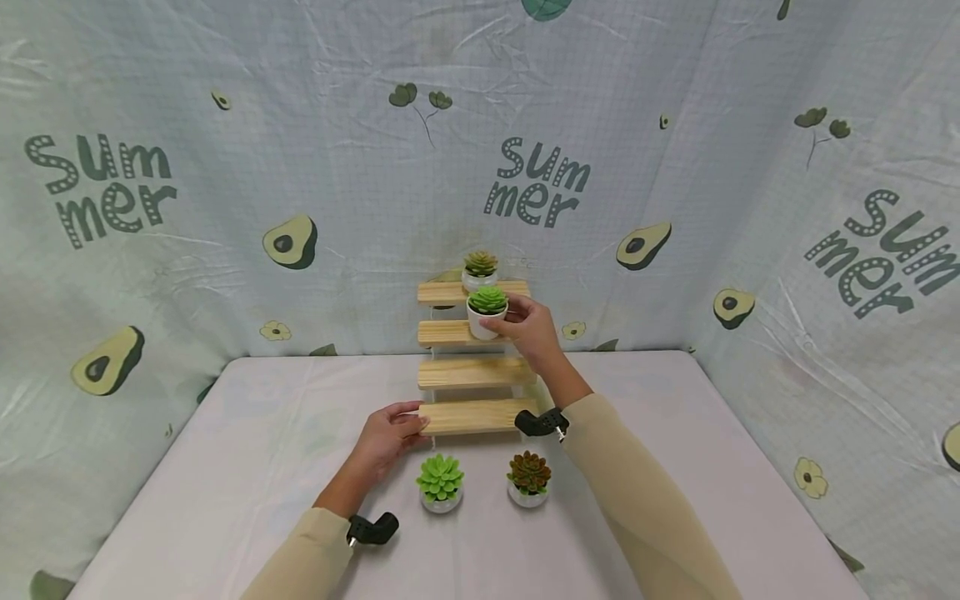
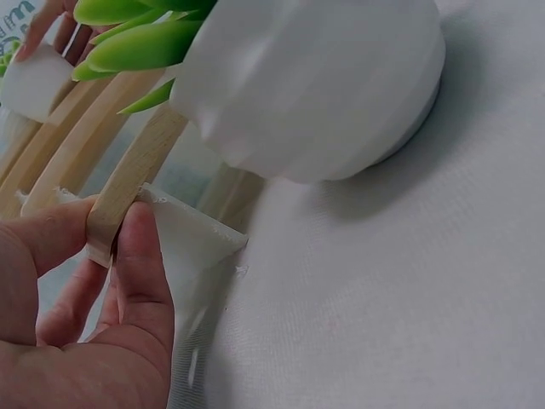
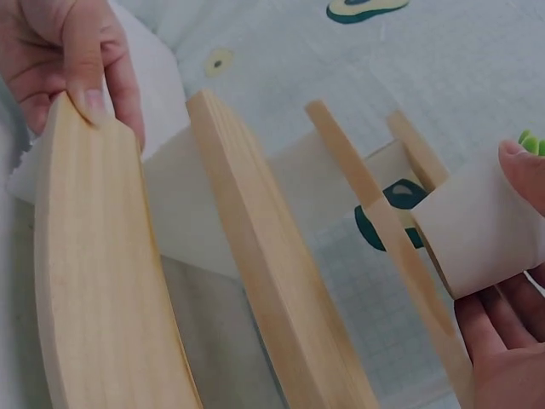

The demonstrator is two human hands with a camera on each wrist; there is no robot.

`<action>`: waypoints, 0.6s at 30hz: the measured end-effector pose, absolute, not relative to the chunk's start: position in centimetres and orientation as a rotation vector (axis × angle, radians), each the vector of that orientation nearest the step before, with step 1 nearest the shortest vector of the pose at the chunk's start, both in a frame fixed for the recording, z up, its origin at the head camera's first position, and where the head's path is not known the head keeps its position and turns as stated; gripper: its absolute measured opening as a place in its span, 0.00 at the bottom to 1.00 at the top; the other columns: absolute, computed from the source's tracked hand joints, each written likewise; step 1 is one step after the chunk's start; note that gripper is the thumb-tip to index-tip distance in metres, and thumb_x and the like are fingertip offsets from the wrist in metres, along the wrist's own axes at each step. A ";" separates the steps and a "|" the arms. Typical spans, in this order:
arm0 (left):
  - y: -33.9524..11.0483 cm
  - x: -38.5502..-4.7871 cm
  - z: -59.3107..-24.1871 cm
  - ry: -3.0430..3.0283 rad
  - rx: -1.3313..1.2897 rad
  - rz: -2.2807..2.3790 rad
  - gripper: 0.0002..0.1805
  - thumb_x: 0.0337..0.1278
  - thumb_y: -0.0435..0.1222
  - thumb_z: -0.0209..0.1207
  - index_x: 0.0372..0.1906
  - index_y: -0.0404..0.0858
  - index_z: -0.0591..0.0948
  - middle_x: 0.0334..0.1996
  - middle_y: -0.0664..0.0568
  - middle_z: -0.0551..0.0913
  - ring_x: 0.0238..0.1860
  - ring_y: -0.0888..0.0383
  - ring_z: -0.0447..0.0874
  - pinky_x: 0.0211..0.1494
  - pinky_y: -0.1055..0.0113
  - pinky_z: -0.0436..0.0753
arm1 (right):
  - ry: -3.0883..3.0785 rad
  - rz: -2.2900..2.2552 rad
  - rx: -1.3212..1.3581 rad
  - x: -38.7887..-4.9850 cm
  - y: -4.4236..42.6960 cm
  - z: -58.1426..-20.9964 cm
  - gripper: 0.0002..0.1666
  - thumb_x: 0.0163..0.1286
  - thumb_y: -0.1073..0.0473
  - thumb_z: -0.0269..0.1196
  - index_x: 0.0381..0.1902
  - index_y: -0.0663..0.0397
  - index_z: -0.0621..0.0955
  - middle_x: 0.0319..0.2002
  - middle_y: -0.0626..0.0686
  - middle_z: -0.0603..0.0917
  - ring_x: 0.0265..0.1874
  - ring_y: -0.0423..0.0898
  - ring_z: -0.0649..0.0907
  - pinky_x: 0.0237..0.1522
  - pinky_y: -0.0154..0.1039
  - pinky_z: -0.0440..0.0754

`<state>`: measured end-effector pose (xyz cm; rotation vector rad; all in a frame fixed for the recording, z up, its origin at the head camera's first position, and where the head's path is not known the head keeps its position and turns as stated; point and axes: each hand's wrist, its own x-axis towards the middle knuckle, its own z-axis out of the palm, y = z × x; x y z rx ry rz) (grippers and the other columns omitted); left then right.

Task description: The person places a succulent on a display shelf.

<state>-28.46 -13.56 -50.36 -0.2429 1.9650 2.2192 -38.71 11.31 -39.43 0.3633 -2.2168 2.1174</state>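
A stepped wooden plant stand (image 1: 476,373) with several tiers stands near the table's far edge. My left hand (image 1: 388,435) pinches the left end of its lowest board (image 2: 128,183) between thumb and fingers. In my right hand (image 1: 534,332) I grip a white pot with a green succulent (image 1: 487,312), held at the second board from the top. Seen from the right wrist, the white pot (image 3: 481,226) is beside that board's edge; whether its base touches the wood I cannot tell. Another potted succulent (image 1: 480,268), yellowish green, sits on the top board.
On the table (image 1: 247,483) in front of the stand are a bright green potted succulent (image 1: 440,482), close to my left hand, and a reddish-brown one (image 1: 528,477) under my right forearm. A printed cloth (image 1: 360,183) hangs behind the stand.
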 end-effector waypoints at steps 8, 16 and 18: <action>-13.8 -28.6 -50.3 1.962 -0.255 2.215 0.24 0.67 0.26 0.62 0.66 0.28 0.74 0.40 0.48 0.84 0.37 0.60 0.85 0.41 0.69 0.88 | -2.236 2.120 0.389 -39.0 10.9 -39.3 0.34 0.61 0.60 0.77 0.65 0.53 0.80 0.56 0.58 0.85 0.53 0.50 0.86 0.42 0.36 0.88; -13.6 -28.5 -50.3 1.953 -0.258 2.215 0.24 0.67 0.27 0.63 0.66 0.27 0.74 0.40 0.48 0.84 0.37 0.60 0.85 0.41 0.69 0.88 | -2.260 2.078 0.371 -39.0 10.8 -39.3 0.34 0.61 0.60 0.77 0.64 0.53 0.80 0.57 0.58 0.84 0.55 0.51 0.85 0.43 0.31 0.86; -13.6 -28.5 -50.3 1.954 -0.257 2.217 0.25 0.67 0.27 0.63 0.66 0.27 0.74 0.40 0.48 0.84 0.36 0.60 0.85 0.41 0.69 0.88 | -2.257 2.080 0.370 -39.0 10.8 -39.3 0.33 0.61 0.61 0.77 0.64 0.53 0.80 0.57 0.58 0.84 0.55 0.51 0.85 0.43 0.31 0.86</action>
